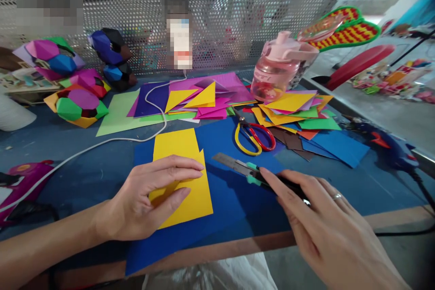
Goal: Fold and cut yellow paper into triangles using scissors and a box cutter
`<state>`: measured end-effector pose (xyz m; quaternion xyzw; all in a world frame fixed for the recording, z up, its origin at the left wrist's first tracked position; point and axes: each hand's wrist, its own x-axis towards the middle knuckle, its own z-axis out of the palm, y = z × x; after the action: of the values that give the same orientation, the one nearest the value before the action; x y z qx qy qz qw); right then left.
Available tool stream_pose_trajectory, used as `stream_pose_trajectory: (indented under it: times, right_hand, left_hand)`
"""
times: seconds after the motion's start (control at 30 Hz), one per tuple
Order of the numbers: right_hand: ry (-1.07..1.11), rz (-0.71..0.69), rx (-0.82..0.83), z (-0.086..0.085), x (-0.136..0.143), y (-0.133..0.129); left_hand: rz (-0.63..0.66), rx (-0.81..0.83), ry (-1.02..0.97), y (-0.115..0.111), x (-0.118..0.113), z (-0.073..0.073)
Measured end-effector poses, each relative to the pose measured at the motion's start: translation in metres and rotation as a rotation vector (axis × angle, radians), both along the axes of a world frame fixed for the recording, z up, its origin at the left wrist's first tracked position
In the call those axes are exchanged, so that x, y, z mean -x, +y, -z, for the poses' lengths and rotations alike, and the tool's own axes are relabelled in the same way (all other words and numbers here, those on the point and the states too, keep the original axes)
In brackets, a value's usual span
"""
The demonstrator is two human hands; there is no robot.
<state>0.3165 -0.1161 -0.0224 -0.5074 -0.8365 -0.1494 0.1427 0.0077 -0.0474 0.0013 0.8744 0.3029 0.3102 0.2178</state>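
My left hand (152, 195) lies over a yellow sheet of paper (190, 204), its fingers stretched out and the thumb apart from them. The yellow paper has a slit or step near its upper right edge and rests on a larger blue sheet (234, 199). In my right hand (326, 217) is a utility knife (253, 173) with turquoise parts and its blade out. The blade points left, toward the yellow paper, and is apart from it. Just beyond the knife lie scissors (253, 138) with one yellow and one red handle loop.
Behind lie coloured paper pieces (207, 99) and another pile (292, 111) beside a pink bottle (275, 70). A glue gun (387, 140) is at right. Faceted paper shapes (81, 104) stand at left. A white cable (118, 139) crosses the table; perforated metal (220, 22) rises behind.
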Motion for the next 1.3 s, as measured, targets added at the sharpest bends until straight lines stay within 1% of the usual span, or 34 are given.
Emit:
stream_pose_trajectory:
  times: [0.2,0.3,0.47,0.63,0.7,0.77,0.87,0.93,1.07,1.3]
  right_hand:
    - [-0.032,-0.131,0.060,-0.001,0.002,-0.001]
    - [-0.040,-0.160,0.068,-0.002,-0.002,0.000]
    - [-0.061,-0.175,0.103,-0.002,-0.009,0.001]
    - [-0.082,-0.213,0.116,-0.008,-0.007,0.001]
    - [-0.113,-0.243,0.147,-0.010,-0.005,0.003]
    - [-0.175,-0.267,0.141,-0.012,-0.003,0.007]
    - [-0.289,-0.281,0.095,-0.014,-0.003,0.014]
    - [-0.333,-0.294,0.096,-0.017,-0.004,0.016]
    - [-0.350,-0.327,0.130,-0.019,-0.008,0.014]
    - [-0.345,-0.349,0.146,-0.017,-0.013,0.008]
  left_hand:
    - [0.003,-0.024,0.048,-0.001,-0.007,0.001]
    - [0.016,-0.028,0.145,0.002,-0.009,0.006]
    - [0.129,-0.094,0.389,0.013,-0.008,0.015]
    - [0.254,-0.033,0.538,0.021,-0.006,0.015]
    - [0.283,-0.039,0.606,0.023,-0.006,0.015]
    - [0.298,-0.053,0.662,0.024,-0.006,0.016]
    - [0.303,-0.067,0.680,0.024,-0.006,0.017]
    - [0.300,-0.071,0.673,0.023,-0.006,0.018]
    - [0.281,-0.082,0.672,0.023,-0.006,0.020]
    - [0.263,-0.071,0.721,0.024,-0.007,0.020]
